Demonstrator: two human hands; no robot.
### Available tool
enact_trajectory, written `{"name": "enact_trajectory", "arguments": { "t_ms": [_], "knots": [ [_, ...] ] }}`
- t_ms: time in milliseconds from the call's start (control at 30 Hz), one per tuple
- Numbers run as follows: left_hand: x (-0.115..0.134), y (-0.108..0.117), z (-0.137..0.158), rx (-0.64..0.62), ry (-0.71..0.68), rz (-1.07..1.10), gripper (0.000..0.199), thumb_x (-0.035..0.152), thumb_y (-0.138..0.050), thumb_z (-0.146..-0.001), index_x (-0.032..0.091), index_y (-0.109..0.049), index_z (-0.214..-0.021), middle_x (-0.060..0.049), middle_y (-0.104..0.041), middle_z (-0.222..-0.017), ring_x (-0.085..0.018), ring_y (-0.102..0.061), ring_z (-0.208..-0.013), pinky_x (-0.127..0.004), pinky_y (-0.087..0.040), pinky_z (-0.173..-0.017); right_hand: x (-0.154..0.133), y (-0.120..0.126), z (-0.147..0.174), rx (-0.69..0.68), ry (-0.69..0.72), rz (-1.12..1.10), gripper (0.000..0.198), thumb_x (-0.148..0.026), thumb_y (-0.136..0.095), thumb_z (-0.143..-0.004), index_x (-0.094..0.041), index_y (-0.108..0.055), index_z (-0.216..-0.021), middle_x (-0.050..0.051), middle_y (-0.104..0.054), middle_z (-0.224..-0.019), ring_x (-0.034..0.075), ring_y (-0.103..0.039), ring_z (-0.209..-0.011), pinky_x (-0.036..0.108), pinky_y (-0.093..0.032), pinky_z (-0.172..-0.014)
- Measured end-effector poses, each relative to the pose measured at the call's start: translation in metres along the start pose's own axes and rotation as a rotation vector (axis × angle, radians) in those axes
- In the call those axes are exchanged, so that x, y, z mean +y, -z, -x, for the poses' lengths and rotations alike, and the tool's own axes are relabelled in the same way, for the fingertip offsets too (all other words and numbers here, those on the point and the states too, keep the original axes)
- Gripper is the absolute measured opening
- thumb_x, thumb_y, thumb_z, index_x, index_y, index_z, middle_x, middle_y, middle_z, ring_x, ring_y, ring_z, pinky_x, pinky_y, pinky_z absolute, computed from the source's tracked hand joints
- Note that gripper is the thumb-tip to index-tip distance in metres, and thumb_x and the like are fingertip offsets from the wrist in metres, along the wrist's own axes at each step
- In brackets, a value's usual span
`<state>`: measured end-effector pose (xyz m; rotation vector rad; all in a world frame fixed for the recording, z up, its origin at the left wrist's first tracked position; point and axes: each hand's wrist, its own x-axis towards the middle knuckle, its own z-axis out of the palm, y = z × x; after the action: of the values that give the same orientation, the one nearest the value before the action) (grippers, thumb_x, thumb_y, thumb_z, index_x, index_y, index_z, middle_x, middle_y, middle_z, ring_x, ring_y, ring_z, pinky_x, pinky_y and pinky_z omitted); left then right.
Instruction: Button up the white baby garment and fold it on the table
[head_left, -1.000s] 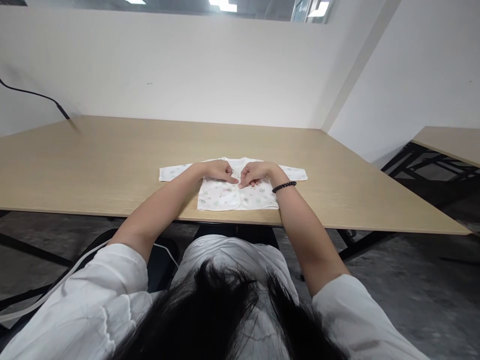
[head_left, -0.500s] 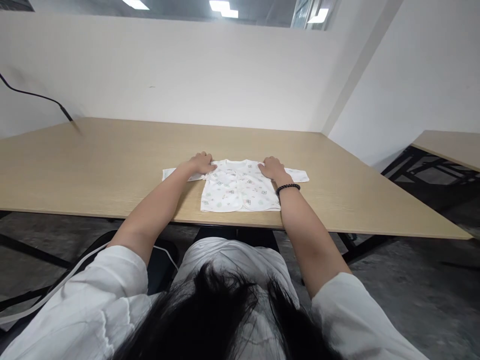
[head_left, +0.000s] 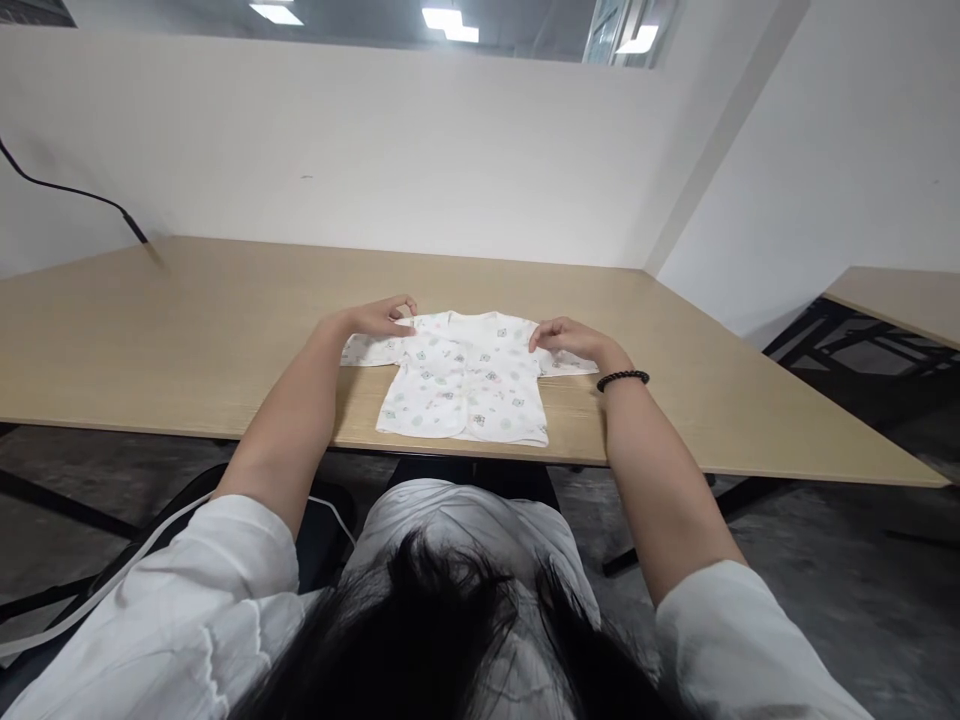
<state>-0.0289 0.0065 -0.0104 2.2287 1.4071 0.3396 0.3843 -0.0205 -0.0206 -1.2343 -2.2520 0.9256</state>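
Note:
A small white baby shirt (head_left: 465, 385) with a scattered print lies spread front side up on the table, its sleeves out to both sides. My left hand (head_left: 379, 317) is at the shirt's left shoulder. Its thumb rests on the cloth and its curved fingers stand apart from the thumb at the upper edge. At the opposite shoulder, my right hand (head_left: 571, 337) has its fingers bent together, the tips pinching the cloth. A dark beaded bracelet (head_left: 623, 380) is on my right wrist.
The light wooden table (head_left: 225, 330) has its front edge close to my body. A white wall (head_left: 375, 150) rises behind it. A black cable (head_left: 75, 190) hangs at the left, and another table (head_left: 900, 300) stands at the right.
Both hands have lifted from lying flat on the shoulders; the left has shifted left and the right has turned outward. The shirt's hem has slid left and nearer the front edge.

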Motion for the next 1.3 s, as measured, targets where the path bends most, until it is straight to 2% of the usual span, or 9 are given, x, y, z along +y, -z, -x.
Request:
{"name": "enact_trajectory", "arguments": {
  "t_ms": [100, 367, 433, 567, 700, 833, 1033, 1167, 1300],
  "knots": [
    [-0.005, 0.007, 0.002, 0.039, 0.001, -0.113, 0.051, 0.052, -0.076, -0.065, 0.023, -0.067, -0.106, -0.003, -0.068, -0.083, -0.021, -0.061, -0.075, -0.029, -0.048, -0.073, -0.002, -0.003, -0.003, 0.054, -0.068, 0.247, 0.021, -0.018, -0.060, -0.070, -0.018, -0.076, -0.084, 0.006, -0.063, -0.094, 0.021, -0.056, -0.082, 0.031, -0.049, -0.073],
    [0.020, 0.018, -0.003, 0.875, -0.102, -0.270, 0.031, 0.023, -0.044, -0.094, 0.017, -0.067, -0.115, -0.016, -0.061, -0.122, -0.027, -0.057, -0.109, -0.037, -0.044, -0.091, -0.025, -0.008, -0.014, 0.829, 0.215, 0.603, 0.043, -0.011, -0.049, -0.079, -0.015, -0.066, -0.117, 0.017, -0.047, -0.138, 0.035, -0.042, -0.125, 0.055, -0.035, -0.106],
    [0.019, 0.027, 0.003, 0.758, -0.153, -0.278, 0.030, 0.019, -0.049, -0.087, 0.018, -0.071, -0.107, -0.013, -0.065, -0.115, -0.025, -0.060, -0.099, -0.034, -0.045, -0.085, -0.033, -0.007, -0.006, 0.794, 0.237, 0.610, 0.035, -0.014, -0.049, -0.082, -0.018, -0.070, -0.110, 0.014, -0.052, -0.132, 0.034, -0.044, -0.121, 0.055, -0.035, -0.106],
    [0.017, 0.034, 0.035, 0.131, -0.017, -0.258, 0.023, 0.031, -0.064, -0.072, 0.020, -0.078, -0.087, -0.005, -0.072, -0.082, -0.022, -0.062, -0.076, -0.028, -0.047, -0.070, -0.044, -0.013, 0.027, 0.391, 0.200, 0.539, 0.023, -0.023, -0.054, -0.086, -0.020, -0.077, -0.089, 0.011, -0.065, -0.114, 0.033, -0.050, -0.114, 0.051, -0.038, -0.104],
    [0.032, 0.013, 0.089, -0.265, 0.012, -0.168, 0.056, 0.060, -0.068, -0.071, 0.027, -0.074, -0.116, -0.004, -0.073, -0.119, -0.027, -0.065, -0.107, -0.029, -0.050, -0.089, -0.050, -0.022, 0.077, -0.101, 0.133, 0.294, 0.022, -0.035, -0.064, -0.085, -0.024, -0.079, -0.096, 0.007, -0.072, -0.107, 0.030, -0.059, -0.110, 0.044, -0.045, -0.098],
    [0.047, -0.014, 0.135, -0.219, -0.091, -0.103, 0.074, 0.072, -0.060, -0.078, 0.030, -0.058, -0.138, -0.005, -0.056, -0.147, -0.029, -0.055, -0.129, -0.033, -0.045, -0.106, -0.050, -0.016, 0.120, -0.155, 0.164, 0.027, 0.031, -0.051, -0.067, -0.087, -0.024, -0.080, -0.092, 0.009, -0.067, -0.127, 0.030, -0.056, -0.125, 0.040, -0.046, -0.100],
    [0.031, -0.047, 0.148, 0.159, 0.298, -0.257, 0.076, 0.066, -0.036, -0.091, 0.017, -0.045, -0.148, -0.016, -0.041, -0.157, -0.037, -0.035, -0.146, -0.055, -0.028, -0.118, -0.017, -0.005, 0.123, 0.489, -0.216, 0.261, 0.037, -0.048, -0.058, -0.091, -0.019, -0.073, -0.109, 0.015, -0.066, -0.130, 0.032, -0.057, -0.124, 0.043, -0.045, -0.102],
    [0.022, -0.062, 0.148, 0.329, 0.531, -0.346, 0.067, 0.057, -0.032, -0.093, 0.012, -0.053, -0.137, -0.025, -0.045, -0.150, -0.050, -0.037, -0.139, -0.073, -0.029, -0.106, 0.006, -0.007, 0.114, 0.467, -0.472, 0.482, 0.025, -0.034, -0.065, -0.082, -0.013, -0.071, -0.093, 0.022, -0.070, -0.113, 0.035, -0.065, -0.106, 0.039, -0.049, -0.087],
    [0.015, -0.061, 0.154, 0.487, 0.636, -0.329, 0.064, 0.060, -0.044, -0.085, 0.007, -0.062, -0.117, -0.034, -0.059, -0.125, -0.053, -0.053, -0.120, -0.064, -0.044, -0.093, 0.010, -0.006, 0.125, 0.448, -0.548, 0.413, 0.011, -0.028, -0.066, -0.075, -0.017, -0.065, -0.076, 0.013, -0.073, -0.086, 0.026, -0.065, -0.076, 0.032, -0.044, -0.063]
  ]
}}
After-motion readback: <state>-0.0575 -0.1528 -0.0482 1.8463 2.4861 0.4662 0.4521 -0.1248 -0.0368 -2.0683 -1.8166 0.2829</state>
